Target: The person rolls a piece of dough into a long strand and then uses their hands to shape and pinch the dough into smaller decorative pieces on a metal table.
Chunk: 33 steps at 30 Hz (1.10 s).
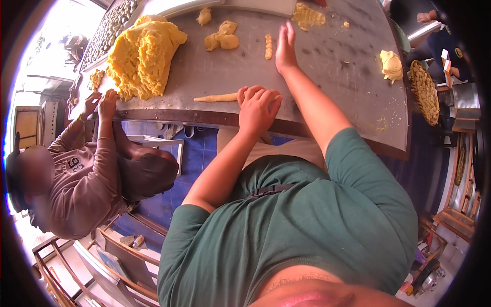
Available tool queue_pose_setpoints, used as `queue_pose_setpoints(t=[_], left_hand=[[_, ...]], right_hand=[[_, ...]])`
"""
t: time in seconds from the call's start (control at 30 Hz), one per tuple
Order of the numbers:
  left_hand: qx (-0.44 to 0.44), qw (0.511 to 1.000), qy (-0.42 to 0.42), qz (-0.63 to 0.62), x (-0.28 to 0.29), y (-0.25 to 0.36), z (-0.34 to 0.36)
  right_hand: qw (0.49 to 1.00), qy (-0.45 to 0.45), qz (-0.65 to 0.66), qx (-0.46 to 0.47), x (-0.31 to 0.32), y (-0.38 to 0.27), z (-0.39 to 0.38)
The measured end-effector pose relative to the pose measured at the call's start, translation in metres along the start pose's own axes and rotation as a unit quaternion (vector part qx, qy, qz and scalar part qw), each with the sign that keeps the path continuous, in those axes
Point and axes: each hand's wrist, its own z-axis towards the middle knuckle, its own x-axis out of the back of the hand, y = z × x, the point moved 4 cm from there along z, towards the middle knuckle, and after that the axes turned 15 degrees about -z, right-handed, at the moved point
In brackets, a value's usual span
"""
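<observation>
A thin yellow dough rope lies along the near edge of the metal table. My left hand is over its right part, fingers bent round it, so that stretch is mostly hidden. Farther off, my right hand stands on its edge on the tabletop, fingers stretched out and holding nothing. Just left of it is a short row of small dough pieces, set close together. The hand and the row look slightly apart.
A big yellow dough mound sits at the left, with smaller dough lumps beside it. Another lump is at the right. A co-worker works at the table's left. A round basket of pieces stands beyond the right edge.
</observation>
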Motion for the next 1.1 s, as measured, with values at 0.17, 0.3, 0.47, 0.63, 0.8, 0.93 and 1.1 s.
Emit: queue_pose_setpoints(t=[0.17,0.3,0.47,0.63,0.8,0.93,1.1], left_hand=[[0.004,1.0,0.026,0.0,0.005,0.002,-0.002],[0.046,0.998,-0.028,-0.022,-0.003,-0.001,-0.001],[0.065,0.997,-0.032,0.036,-0.001,0.0,0.0],[0.041,0.998,-0.034,0.037,-0.006,-0.003,0.003],[0.022,0.999,-0.036,0.03,-0.004,-0.001,0.001],[-0.004,1.0,0.003,0.019,0.001,-0.001,0.0],[-0.041,0.997,0.061,-0.003,0.005,0.003,-0.006]], right_hand=[[0.986,-0.12,-0.03,-0.111,0.049,-0.022,-0.096],[0.938,-0.223,-0.263,0.008,0.059,-0.062,-0.168],[0.965,-0.15,-0.212,-0.042,0.057,-0.044,-0.155],[0.962,-0.149,-0.226,0.034,0.055,-0.059,-0.153],[0.945,-0.144,-0.291,0.028,0.054,-0.068,-0.157],[0.949,-0.109,-0.291,0.059,0.052,-0.068,-0.16],[0.961,-0.07,-0.264,-0.029,0.048,-0.062,-0.135]])
